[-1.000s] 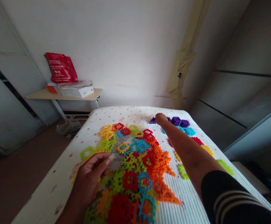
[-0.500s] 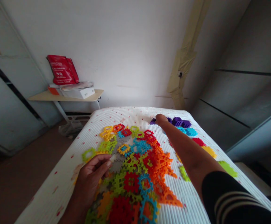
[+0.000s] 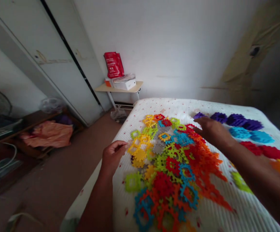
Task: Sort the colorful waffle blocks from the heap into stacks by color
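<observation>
Multicoloured interlocking plastic pieces [image 3: 171, 164] heaped on a white ribbed mattress [image 3: 159, 108]; purple pieces [image 3: 236, 120] and blue pieces [image 3: 251, 137] laid out towards its far right. Right hand [image 3: 212, 130] held over the heap's far edge, grip spread, nothing pinched. Left hand [image 3: 113, 156] beside the heap, grip loosely curled, apparently empty, though the view is dim.
</observation>
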The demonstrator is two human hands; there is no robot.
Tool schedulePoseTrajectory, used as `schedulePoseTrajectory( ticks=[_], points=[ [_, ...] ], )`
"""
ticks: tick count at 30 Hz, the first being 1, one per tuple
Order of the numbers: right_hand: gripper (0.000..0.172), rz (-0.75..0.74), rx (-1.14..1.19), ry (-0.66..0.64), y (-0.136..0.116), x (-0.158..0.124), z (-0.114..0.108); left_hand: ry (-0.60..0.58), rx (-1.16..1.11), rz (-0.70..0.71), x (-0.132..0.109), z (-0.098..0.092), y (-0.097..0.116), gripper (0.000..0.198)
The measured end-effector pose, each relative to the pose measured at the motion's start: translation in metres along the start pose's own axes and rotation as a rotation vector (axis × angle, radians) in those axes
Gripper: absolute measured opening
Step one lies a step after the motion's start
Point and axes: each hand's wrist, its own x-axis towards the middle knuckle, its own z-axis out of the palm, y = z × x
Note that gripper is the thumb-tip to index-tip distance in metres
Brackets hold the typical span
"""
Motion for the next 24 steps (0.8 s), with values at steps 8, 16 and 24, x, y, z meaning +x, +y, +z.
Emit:
schedulePoseTrajectory(
  ticks=[8, 16, 24],
  points=[
    [0.028, -0.284, 0.309, 0.074, -0.06, -0.122, 0.011, -0.199, 0.411, 0.075, -0.028, 0.001, -0.03, 0.02],
    [0.03, -0.327, 0.276, 0.177, -0.059, -0.161, 0.018, -0.228, 0.645, 0.172, -0.033, 0.015, -0.024, 0.048],
    [0.031, -0.389, 0.167, 0.32, -0.065, -0.166, 0.025, -0.221, 0.657, 0.13, -0.031, 0.019, -0.027, 0.03]
  ],
)
